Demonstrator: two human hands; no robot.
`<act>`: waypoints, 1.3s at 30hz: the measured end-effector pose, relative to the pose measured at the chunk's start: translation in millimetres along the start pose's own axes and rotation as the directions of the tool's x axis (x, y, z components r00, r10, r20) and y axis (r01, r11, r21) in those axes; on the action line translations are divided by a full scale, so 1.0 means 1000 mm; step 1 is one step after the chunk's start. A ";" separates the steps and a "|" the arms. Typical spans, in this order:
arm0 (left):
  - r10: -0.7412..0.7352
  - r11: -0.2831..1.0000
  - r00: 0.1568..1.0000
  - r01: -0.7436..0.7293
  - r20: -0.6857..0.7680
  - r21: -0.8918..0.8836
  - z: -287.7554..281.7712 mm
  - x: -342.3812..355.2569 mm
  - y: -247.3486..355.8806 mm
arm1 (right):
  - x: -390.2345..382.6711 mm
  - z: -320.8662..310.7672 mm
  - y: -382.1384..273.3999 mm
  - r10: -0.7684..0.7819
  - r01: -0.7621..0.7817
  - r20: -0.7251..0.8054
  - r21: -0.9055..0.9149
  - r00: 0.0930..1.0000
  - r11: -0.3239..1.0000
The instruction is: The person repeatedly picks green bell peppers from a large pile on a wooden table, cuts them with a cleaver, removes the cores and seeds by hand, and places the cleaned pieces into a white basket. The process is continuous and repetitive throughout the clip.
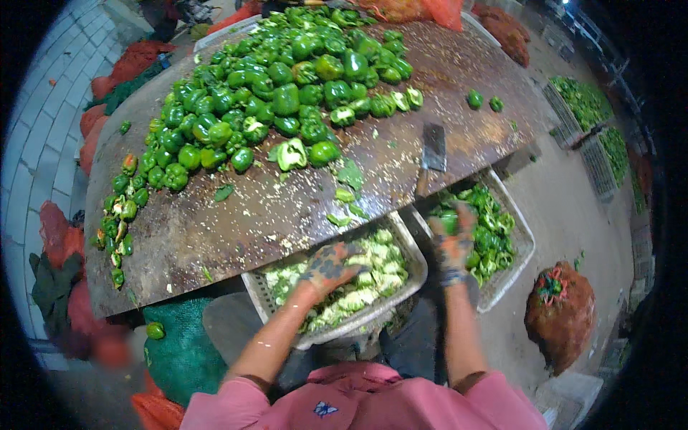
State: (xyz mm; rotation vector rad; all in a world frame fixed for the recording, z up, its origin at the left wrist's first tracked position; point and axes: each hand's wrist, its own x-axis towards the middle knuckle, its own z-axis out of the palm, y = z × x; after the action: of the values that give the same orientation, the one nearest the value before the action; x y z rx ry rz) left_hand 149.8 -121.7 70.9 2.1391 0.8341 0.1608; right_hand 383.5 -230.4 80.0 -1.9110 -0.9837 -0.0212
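A big heap of green bell peppers point(287, 93) covers the far half of a rusty brown table point(236, 222). My left hand point(330, 266), in a patterned glove, rests with spread fingers on pale pepper cores in a white crate point(412, 259) under the table's near edge. My right hand point(453, 244), gloved too, hangs over a second white crate point(527, 247) of cut green pepper pieces and closes on a green pepper piece point(448, 222). A cleaver point(433, 149) lies on the table beyond that hand, untouched.
Two loose peppers point(484, 101) sit at the table's right. Red mesh sacks point(560, 312) stand on the floor at right and at left. A green sack point(188, 344) lies under the table. More crates of peppers point(588, 104) line the far right.
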 end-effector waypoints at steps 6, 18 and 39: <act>0.071 0.734 0.877 0.277 -0.475 0.620 -0.099 0.121 -0.088 | 0.036 0.029 0.013 0.013 -0.015 0.012 0.229 1.000 0.973; -0.186 0.982 0.982 0.186 -0.029 -0.019 -0.056 0.038 -0.037 | -0.026 0.150 -0.054 0.044 -0.835 0.845 0.518 0.534 0.187; -0.036 0.838 0.898 0.266 -0.438 0.476 -0.069 0.167 -0.066 | 0.049 0.044 0.021 0.045 -0.129 0.308 0.258 0.950 0.957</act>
State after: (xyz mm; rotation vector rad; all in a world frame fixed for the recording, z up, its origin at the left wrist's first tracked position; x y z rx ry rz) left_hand 219.3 55.8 41.3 2.5781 1.4348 0.3428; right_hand 414.3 -171.7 60.1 -1.7255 -1.0382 0.4496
